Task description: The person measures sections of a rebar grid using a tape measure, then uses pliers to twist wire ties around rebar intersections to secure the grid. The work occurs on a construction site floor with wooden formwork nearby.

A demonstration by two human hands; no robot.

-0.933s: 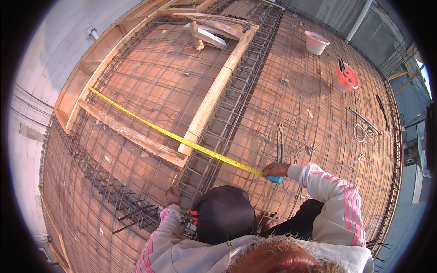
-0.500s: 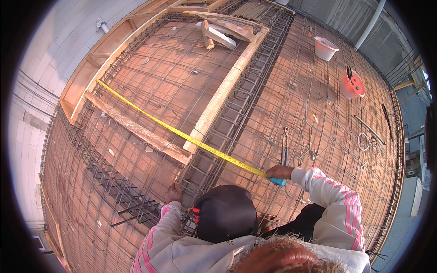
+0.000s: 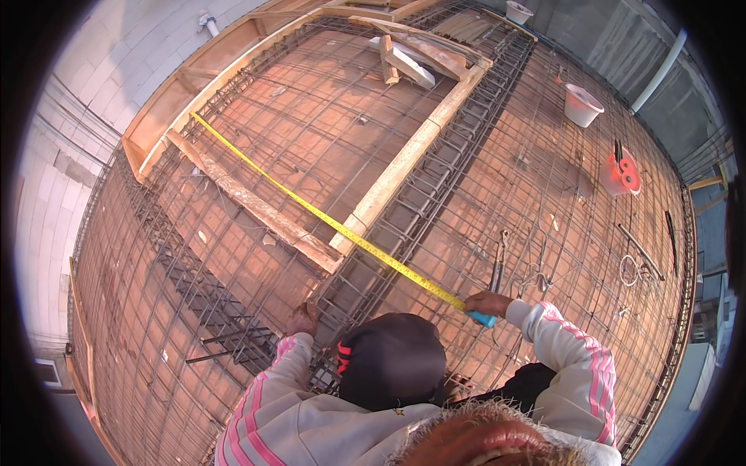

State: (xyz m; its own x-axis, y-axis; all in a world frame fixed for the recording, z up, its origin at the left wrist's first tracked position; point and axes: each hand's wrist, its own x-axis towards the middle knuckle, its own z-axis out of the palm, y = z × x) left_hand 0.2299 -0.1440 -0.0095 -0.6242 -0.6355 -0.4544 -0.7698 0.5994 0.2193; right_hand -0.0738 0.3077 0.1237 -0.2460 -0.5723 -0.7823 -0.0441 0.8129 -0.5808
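My right hand [image 3: 487,303] grips the blue case of a tape measure [image 3: 482,319]. Its yellow blade [image 3: 420,280] is pulled out taut toward the far left, crossing a long timber [image 3: 412,154] and ending at the wooden edge form. My left hand [image 3: 303,318] is down at the steel bars near the close end of the timber frame, its fingers curled; what they hold, if anything, is too small to tell. A rough plank [image 3: 252,208] lies to the left of the blade. Long-handled pincers [image 3: 498,264] lie just beyond my right hand.
A rebar grid [image 3: 497,179] covers the reddish board deck, with a bar cage [image 3: 435,175] along the timber. A white bucket [image 3: 583,106] and a red bucket [image 3: 620,172] stand at right. Short wood offcuts [image 3: 408,64] lie far off. A block wall [image 3: 85,85] rises at left.
The view has shifted, so the scene sits slightly further right and the near timber end lower. The right hand still holds the tape case, with the blade stretched along the same line.
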